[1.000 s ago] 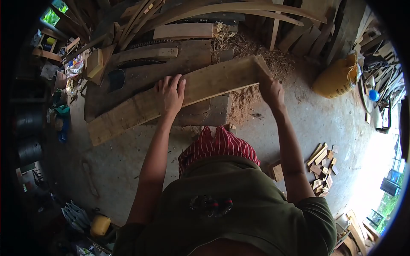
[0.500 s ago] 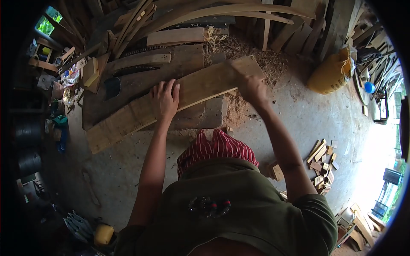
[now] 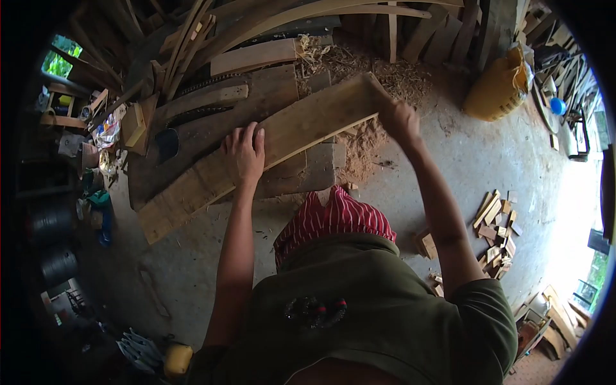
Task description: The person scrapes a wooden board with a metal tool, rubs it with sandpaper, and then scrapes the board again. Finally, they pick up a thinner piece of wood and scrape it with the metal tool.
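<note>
A long wooden plank (image 3: pixel 314 122) lies slanted across a dark worn board (image 3: pixel 276 86) on the floor. My left hand (image 3: pixel 244 153) rests on the plank's middle with its fingers spread across the top face. Beside the plank's far right end, my right hand (image 3: pixel 400 120) is closed, with the fingers wrapped round something I cannot make out. Sawdust (image 3: pixel 366 154) lies on the floor below that end of the plank.
Curved wooden pieces (image 3: pixel 256 56) lie beyond the plank. A yellow sack (image 3: pixel 497 90) stands at the upper right. Small wood offcuts (image 3: pixel 494 224) are heaped on the right floor. Wood shavings (image 3: pixel 340 61) lie at the top. A yellow container (image 3: pixel 178 359) is at the lower left.
My right hand has moved right and slightly up, from over the plank's end to beside its edge. My left hand stays on the plank. The whole view has shifted slightly.
</note>
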### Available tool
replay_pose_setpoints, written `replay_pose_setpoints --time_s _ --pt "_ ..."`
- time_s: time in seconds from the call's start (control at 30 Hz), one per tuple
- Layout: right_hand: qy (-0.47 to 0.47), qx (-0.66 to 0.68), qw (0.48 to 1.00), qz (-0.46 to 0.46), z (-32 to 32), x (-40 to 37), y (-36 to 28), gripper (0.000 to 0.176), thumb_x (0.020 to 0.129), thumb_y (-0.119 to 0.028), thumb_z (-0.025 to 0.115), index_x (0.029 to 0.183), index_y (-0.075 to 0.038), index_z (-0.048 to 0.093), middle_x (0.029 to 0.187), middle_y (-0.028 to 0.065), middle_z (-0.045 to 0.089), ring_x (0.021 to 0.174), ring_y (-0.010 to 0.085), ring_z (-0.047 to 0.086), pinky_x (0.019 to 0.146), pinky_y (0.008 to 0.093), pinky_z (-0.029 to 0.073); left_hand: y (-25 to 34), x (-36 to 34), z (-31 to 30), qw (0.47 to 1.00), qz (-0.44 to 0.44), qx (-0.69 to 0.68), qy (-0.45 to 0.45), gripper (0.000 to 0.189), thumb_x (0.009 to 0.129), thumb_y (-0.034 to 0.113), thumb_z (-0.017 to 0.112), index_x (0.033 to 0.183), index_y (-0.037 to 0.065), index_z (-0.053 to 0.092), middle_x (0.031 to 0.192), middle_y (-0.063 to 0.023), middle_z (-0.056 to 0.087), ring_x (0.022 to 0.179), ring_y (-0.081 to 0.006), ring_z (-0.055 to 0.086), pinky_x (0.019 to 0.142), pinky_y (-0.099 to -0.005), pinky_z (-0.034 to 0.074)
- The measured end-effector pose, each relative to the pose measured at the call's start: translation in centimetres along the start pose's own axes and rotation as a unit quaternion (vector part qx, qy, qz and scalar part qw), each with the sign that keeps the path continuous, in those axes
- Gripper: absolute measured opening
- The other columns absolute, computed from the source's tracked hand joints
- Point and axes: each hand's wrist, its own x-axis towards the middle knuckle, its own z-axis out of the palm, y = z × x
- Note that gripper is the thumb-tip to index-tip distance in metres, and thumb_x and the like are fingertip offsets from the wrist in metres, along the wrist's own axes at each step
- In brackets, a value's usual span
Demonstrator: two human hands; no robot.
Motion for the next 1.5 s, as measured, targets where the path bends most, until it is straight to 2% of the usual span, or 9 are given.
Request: replay_pose_setpoints --time_s 0.03,0.37,0.83,0.87,0.97,1.07,1.23,1.4,1.5 --pt "0.019 0.184 0.983 0.014 -0.4 0.2 1.8 0.044 0.101 -0.027 0.042 0.142 -0.039 0.048 0.059 0.0108 0.064 0.055 0.0276 0.068 0.051 0.0422 0.057 0.1 0.0 0.1 1.000 0.003 -0.003 -0.001 0.031 0.100 0.038 0.052 0.118 0.016 0.066 0.105 -0.0076 0.064 0.098 -0.0307 0.059 0.095 -0.0469 0.043" --pt "0.011 0.189 0.981 0.039 -2.2 -2.4 1.8 0.047 0.100 -0.025 0.046 0.146 -0.036 0.045 0.061 0.0118 0.064 0.054 0.0291 0.067 0.046 0.0442 0.051 0.0 0.2 0.1 1.000 0.000 0.015 -0.020 0.030 0.100 0.037 0.053 0.118 0.016 0.065 0.105 -0.0067 0.063 0.097 -0.0304 0.059 0.090 -0.0468 0.044" --pt "0.000 0.104 0.992 -0.077 2.9 0.8 3.6 0.047 0.102 -0.018 0.045 0.148 -0.026 0.045 0.057 0.0038 0.062 0.038 0.0083 0.050 0.031 0.0272 0.047 -0.3 -0.1 0.2 0.999 -0.017 -0.008 -0.032 0.032 0.100 0.038 0.053 0.119 0.017 0.067 0.106 -0.0072 0.064 0.098 -0.0316 0.058 0.092 -0.0475 0.043" --pt "0.043 -0.031 0.998 -0.047 1.7 1.5 3.9 0.044 0.103 -0.023 0.042 0.147 -0.028 0.045 0.062 0.0064 0.067 0.043 0.0094 0.057 0.033 0.0281 0.049 -0.3 0.0 0.2 0.999 -0.014 -0.008 -0.029 0.032 0.100 0.038 0.053 0.118 0.017 0.067 0.106 -0.0072 0.064 0.098 -0.0317 0.059 0.092 -0.0476 0.043" --pt "0.010 0.206 0.979 0.003 -1.0 1.9 5.4 0.041 0.103 -0.026 0.046 0.143 -0.031 0.050 0.082 0.0153 0.072 0.062 0.0241 0.071 0.054 0.0413 0.056 -0.7 0.3 0.6 1.000 0.003 -0.004 -0.004 0.031 0.100 0.038 0.054 0.118 0.017 0.067 0.105 -0.0070 0.064 0.097 -0.0316 0.059 0.091 -0.0474 0.043" --pt "0.002 0.213 0.959 -0.189 -0.3 -0.8 5.6 0.040 0.104 -0.026 0.043 0.143 -0.031 0.051 0.074 0.0098 0.072 0.050 0.0155 0.065 0.040 0.0335 0.051 -0.6 -0.2 0.7 1.000 -0.005 -0.008 -0.005 0.031 0.099 0.037 0.054 0.118 0.017 0.068 0.104 -0.0066 0.064 0.097 -0.0311 0.059 0.091 -0.0469 0.043" --pt "-0.059 0.221 0.972 -0.059 -3.3 0.6 6.6 0.038 0.103 -0.028 0.046 0.140 -0.029 0.055 0.093 0.0087 0.075 0.071 0.0222 0.073 0.059 0.0395 0.058 -0.4 0.1 0.2 1.000 -0.008 -0.008 -0.018 0.031 0.099 0.039 0.056 0.117 0.016 0.069 0.102 -0.0064 0.064 0.097 -0.0300 0.059 0.090 -0.0464 0.044" --pt "0.068 0.374 0.898 -0.224 -0.7 0.3 9.4 0.040 0.102 -0.031 0.050 0.142 -0.036 0.052 0.100 0.0051 0.074 0.082 0.0233 0.073 0.066 0.0373 0.056 -0.6 -0.1 0.6 1.000 -0.003 -0.019 0.001 0.030 0.098 0.036 0.059 0.117 0.016 0.070 0.104 -0.0067 0.063 0.098 -0.0296 0.058 0.090 -0.0459 0.044" --pt "-0.121 0.306 0.922 -0.205 -2.4 -1.8 9.9 0.039 0.101 -0.036 0.052 0.140 -0.037 0.054 0.105 0.0042 0.074 0.077 0.0223 0.072 0.062 0.0345 0.055 -0.1 0.0 0.1 0.999 -0.003 -0.032 0.014 0.030 0.097 0.035 0.059 0.119 0.018 0.069 0.111 -0.0063 0.060 0.100 -0.0288 0.057 0.090 -0.0463 0.044"
